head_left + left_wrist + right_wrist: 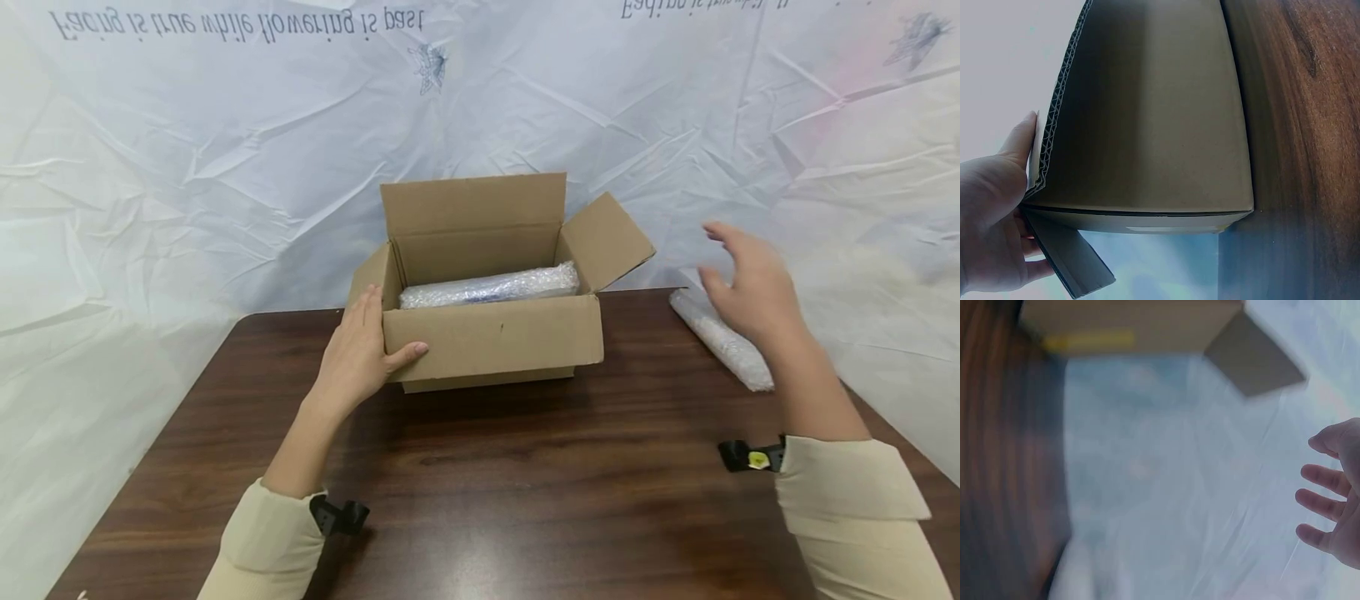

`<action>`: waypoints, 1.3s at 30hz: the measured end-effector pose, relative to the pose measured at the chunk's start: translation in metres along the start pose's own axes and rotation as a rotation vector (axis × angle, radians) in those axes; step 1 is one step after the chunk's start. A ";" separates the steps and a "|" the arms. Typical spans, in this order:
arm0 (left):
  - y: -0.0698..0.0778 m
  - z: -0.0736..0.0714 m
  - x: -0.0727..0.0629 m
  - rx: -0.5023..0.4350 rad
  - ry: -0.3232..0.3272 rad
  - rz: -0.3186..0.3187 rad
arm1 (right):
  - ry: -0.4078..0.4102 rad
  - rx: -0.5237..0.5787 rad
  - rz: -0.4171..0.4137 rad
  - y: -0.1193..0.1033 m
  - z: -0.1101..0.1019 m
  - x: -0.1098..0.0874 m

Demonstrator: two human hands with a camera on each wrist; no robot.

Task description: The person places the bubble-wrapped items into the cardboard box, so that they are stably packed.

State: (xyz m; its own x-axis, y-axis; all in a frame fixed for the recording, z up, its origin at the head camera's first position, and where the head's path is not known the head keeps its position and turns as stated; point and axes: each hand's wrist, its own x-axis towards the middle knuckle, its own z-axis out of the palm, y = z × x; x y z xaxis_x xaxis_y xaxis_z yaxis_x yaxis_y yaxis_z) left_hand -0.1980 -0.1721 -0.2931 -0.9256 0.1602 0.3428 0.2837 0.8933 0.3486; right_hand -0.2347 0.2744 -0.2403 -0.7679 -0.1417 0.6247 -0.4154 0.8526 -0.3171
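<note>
An open cardboard box (495, 337) stands near the back of the table with its flaps spread. Inside lies a long bubble-wrapped package (491, 287), its lower part hidden behind the front flap. My left hand (356, 346) holds the box's front left corner, thumb on the front flap and fingers along the left flap (1072, 259). The right hand (753, 287), blurred, is raised in the air to the right of the box, fingers apart and holding nothing. Below and beside it, a second bubble-wrapped package (723, 342) lies at the table's right edge, partly overlapped by the hand.
The dark wood-grain table (465, 475) extends in front of the box. Wrinkled white sheeting (247, 167) with printed words hangs behind and at both sides. The box's right flap (607, 242) sticks out toward the right hand. Each wrist wears a black camera mount (341, 515).
</note>
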 end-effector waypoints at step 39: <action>-0.001 0.001 0.001 0.000 -0.009 -0.006 | -0.493 -0.196 0.468 0.155 0.033 -0.044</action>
State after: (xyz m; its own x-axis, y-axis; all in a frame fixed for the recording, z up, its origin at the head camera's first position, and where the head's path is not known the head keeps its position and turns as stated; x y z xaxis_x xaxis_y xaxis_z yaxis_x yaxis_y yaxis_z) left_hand -0.1992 -0.1729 -0.2939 -0.9297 0.1584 0.3324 0.2779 0.8941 0.3511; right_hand -0.2811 0.3963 -0.3405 -0.9949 0.0904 0.0438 0.0725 0.9478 -0.3105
